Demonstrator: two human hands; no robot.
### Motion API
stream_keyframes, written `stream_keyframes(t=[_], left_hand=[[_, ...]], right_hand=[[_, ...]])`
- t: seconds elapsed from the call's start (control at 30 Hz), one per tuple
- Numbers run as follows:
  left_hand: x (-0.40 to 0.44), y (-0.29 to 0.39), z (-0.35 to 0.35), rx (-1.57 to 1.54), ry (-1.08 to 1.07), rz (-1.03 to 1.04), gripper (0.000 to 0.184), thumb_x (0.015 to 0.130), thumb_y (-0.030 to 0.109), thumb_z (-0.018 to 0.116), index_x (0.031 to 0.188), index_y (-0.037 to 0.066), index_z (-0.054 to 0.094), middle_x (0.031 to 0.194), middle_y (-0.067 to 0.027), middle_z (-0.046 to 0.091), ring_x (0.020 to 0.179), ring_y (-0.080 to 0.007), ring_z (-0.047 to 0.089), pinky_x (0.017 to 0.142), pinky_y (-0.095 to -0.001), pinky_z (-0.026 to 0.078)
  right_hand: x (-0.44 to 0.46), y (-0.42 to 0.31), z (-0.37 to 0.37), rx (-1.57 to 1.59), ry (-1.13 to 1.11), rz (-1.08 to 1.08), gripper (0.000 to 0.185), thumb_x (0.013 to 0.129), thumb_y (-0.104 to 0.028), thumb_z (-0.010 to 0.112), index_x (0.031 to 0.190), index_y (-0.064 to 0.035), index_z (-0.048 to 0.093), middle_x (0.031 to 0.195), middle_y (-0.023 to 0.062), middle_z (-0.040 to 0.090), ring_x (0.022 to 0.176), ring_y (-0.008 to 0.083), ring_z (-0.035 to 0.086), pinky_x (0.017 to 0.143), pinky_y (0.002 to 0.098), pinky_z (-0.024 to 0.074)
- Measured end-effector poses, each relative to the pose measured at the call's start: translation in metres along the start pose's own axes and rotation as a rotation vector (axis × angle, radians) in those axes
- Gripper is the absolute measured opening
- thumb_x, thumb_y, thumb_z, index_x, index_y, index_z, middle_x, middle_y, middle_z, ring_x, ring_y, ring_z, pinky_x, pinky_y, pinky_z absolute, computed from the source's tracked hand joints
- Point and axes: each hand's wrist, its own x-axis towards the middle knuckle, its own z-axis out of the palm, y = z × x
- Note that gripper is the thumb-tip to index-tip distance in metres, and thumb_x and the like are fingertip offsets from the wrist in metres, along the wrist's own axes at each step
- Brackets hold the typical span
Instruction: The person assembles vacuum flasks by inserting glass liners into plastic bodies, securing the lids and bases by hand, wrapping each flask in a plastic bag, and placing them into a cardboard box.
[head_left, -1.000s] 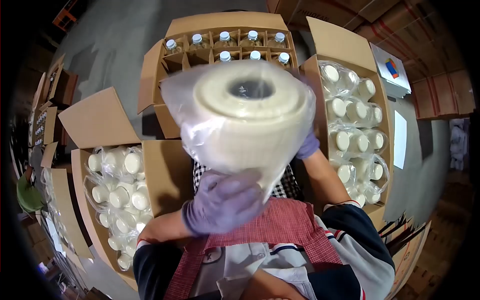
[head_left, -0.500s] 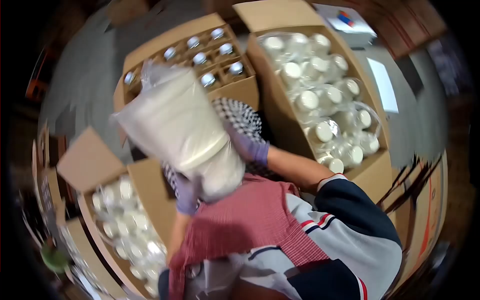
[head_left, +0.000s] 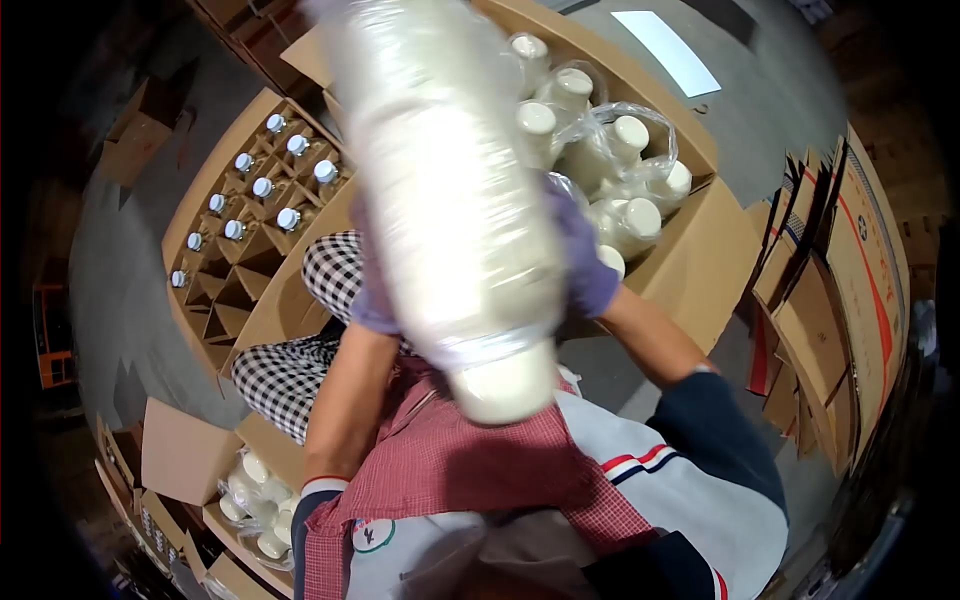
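A large white bottle in clear plastic wrap (head_left: 460, 220) is held up close to the camera, its pale rounded end tilted down towards my chest. My left hand (head_left: 374, 300), in a purple glove, presses on its left side. My right hand (head_left: 585, 250), gloved the same way, grips its right side. The bottle hides most of the fingers of both hands. Behind my right hand stands an open carton (head_left: 700, 235) of white-capped bottles (head_left: 632, 132) in clear plastic bags. The bottle covers part of that carton.
To the left is a divided carton (head_left: 262, 300) with several blue-capped clear bottles (head_left: 262, 187). Another open carton (head_left: 185, 450) at lower left holds bagged white bottles (head_left: 245, 490). Flattened cardboard (head_left: 850, 300) leans at the right. A white sheet (head_left: 668, 52) lies on the floor.
The wrapped bottle has come up and to the right, nearer the camera, and is more upright. Both hands moved with it. The view has turned, shifting the cartons left and down.
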Motion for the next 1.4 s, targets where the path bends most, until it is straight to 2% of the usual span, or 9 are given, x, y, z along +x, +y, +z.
stream_keyframes(t=[0.1, 0.27, 0.43, 0.73, 0.83, 1.0, 1.07, 1.23, 1.4], left_hand=[[0.026, -0.034, 0.024, 0.451, -0.061, -0.228, 0.063, 0.103, 0.047, 0.045, 0.145, 0.001, 0.039, 0.136, -0.0137, 0.053, 0.119, -0.0199, 0.056, 0.102, -0.0323, 0.046], [0.018, -0.046, -0.025, 0.671, 0.265, -0.324, 0.049, 0.102, 0.022, 0.048, 0.145, 0.0, 0.039, 0.131, -0.0126, 0.058, 0.116, -0.0183, 0.058, 0.099, -0.03, 0.046], [0.007, -0.051, -0.058, 0.557, 0.245, -0.277, 0.046, 0.102, 0.017, 0.05, 0.143, -0.003, 0.042, 0.131, -0.0158, 0.057, 0.115, -0.0222, 0.06, 0.1, -0.0312, 0.047], [0.007, -0.049, -0.06, 0.759, 0.138, -0.378, 0.047, 0.098, 0.009, 0.052, 0.141, -0.007, 0.042, 0.135, -0.0161, 0.054, 0.125, -0.0236, 0.053, 0.108, -0.0352, 0.042], [0.01, -0.045, -0.06, 0.681, 0.182, -0.38, 0.047, 0.098, 0.009, 0.05, 0.141, -0.007, 0.042, 0.134, -0.0178, 0.055, 0.125, -0.0256, 0.053, 0.108, -0.0372, 0.041], [0.018, -0.043, -0.055, 0.567, 0.161, -0.423, 0.051, 0.097, 0.016, 0.052, 0.141, -0.007, 0.042, 0.134, -0.0192, 0.055, 0.125, -0.0268, 0.054, 0.108, -0.0371, 0.041], [0.019, -0.041, -0.057, 0.711, 0.122, -0.446, 0.047, 0.096, 0.01, 0.051, 0.14, -0.007, 0.044, 0.132, -0.0192, 0.057, 0.122, -0.0257, 0.056, 0.106, -0.0355, 0.043], [0.021, -0.035, -0.064, 0.651, 0.24, -0.398, 0.043, 0.096, 0.004, 0.047, 0.137, -0.007, 0.046, 0.129, -0.0183, 0.059, 0.12, -0.025, 0.058, 0.104, -0.0341, 0.046], [0.01, -0.031, -0.061, 0.599, 0.163, -0.426, 0.043, 0.096, 0.012, 0.057, 0.135, -0.005, 0.05, 0.127, -0.0174, 0.061, 0.118, -0.0229, 0.059, 0.101, -0.0317, 0.046]], right_hand=[[-0.05, 0.009, -0.102, -0.001, 0.083, 0.142, 0.041, 0.092, -0.015, 0.063, 0.129, 0.0016, 0.057, 0.134, 0.0162, 0.055, 0.124, 0.0282, 0.054, 0.102, 0.037, 0.0458], [-0.078, 0.022, -0.17, -1.429, 0.038, -0.086, 0.043, 0.086, -0.017, 0.07, 0.125, -0.0015, 0.061, 0.129, 0.0184, 0.059, 0.122, 0.0317, 0.057, 0.098, 0.0393, 0.0488], [0.007, 0.033, -0.15, -1.057, 0.286, 0.192, 0.034, 0.082, -0.03, 0.075, 0.092, 0.0019, 0.068, 0.077, 0.0184, 0.067, 0.069, 0.0396, 0.061, 0.065, 0.0456, 0.0479], [0.065, 0.046, -0.191, -1.028, 0.097, 0.772, 0.05, 0.083, -0.031, 0.072, 0.119, 0.0031, 0.063, 0.112, 0.0192, 0.068, 0.092, 0.0282, 0.068, 0.084, 0.0374, 0.0526], [0.096, 0.0, -0.197, -1.163, 0.288, -0.152, 0.042, 0.089, -0.022, 0.068, 0.123, 0.0007, 0.06, 0.12, 0.0173, 0.065, 0.103, 0.0273, 0.066, 0.092, 0.037, 0.0512], [0.2, 0.065, -0.18, -1.426, 0.064, -0.554, 0.039, 0.089, -0.029, 0.065, 0.12, -0.0038, 0.063, 0.121, 0.0192, 0.063, 0.109, 0.0364, 0.06, 0.097, 0.0437, 0.0457], [0.159, 0.102, -0.164, -1.648, -0.137, 0.0, 0.04, 0.089, -0.032, 0.062, 0.119, -0.0045, 0.064, 0.119, 0.0187, 0.063, 0.106, 0.0368, 0.06, 0.091, 0.0442, 0.0469], [0.119, 0.123, -0.177, -1.607, -0.014, -0.256, 0.036, 0.089, -0.032, 0.061, 0.114, -0.0066, 0.065, 0.117, 0.0179, 0.064, 0.105, 0.0357, 0.061, 0.09, 0.0453, 0.0472], [0.132, 0.116, -0.167, -1.567, 0.07, 0.094, 0.038, 0.089, -0.035, 0.063, 0.117, -0.009, 0.064, 0.115, 0.0181, 0.065, 0.109, 0.0348, 0.059, 0.095, 0.0416, 0.046]])
